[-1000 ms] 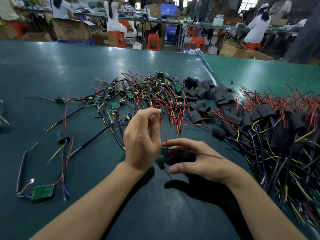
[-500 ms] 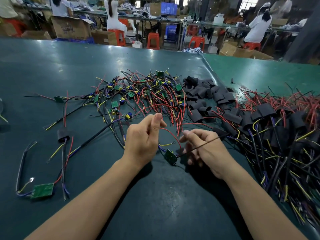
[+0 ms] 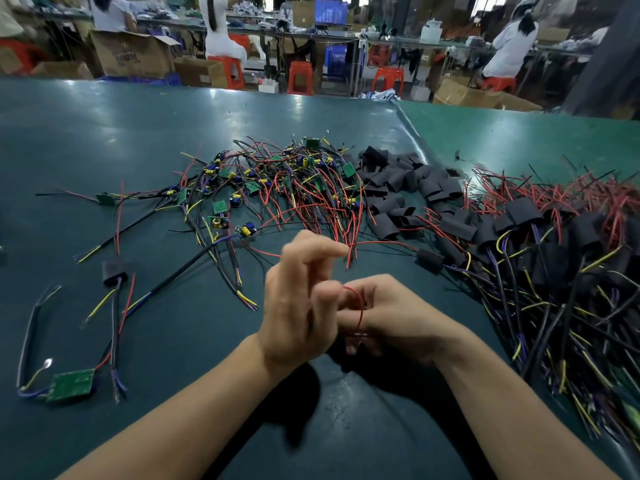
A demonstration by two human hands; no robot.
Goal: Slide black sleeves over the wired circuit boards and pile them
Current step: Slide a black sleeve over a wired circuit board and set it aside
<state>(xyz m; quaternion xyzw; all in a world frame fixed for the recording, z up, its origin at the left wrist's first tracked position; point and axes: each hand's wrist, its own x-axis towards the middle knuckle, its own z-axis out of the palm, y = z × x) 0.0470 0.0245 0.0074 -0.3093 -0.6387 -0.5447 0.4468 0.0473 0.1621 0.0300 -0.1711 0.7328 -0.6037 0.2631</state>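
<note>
My left hand (image 3: 298, 306) and my right hand (image 3: 394, 320) meet low over the green table (image 3: 104, 133). A looped red wire (image 3: 358, 306) shows between them; my right hand's curled fingers hold it. The circuit board it belongs to is hidden behind my hands. My left hand's fingers are curled, the index finger raised; what they pinch is hidden. Behind them lies a tangle of bare wired circuit boards (image 3: 277, 181). Loose black sleeves (image 3: 405, 188) are heaped to its right. A pile of sleeved boards (image 3: 554, 258) fills the right side.
A loose green board (image 3: 71, 384) with wires lies at the near left, and a single sleeved board (image 3: 112, 271) above it. Other people sit at benches with boxes and red stools beyond the table's far edge.
Both hands have come together nearer to me. The green board that hung between them half a second ago is now hidden, and a red wire loops over my right fingers.
</note>
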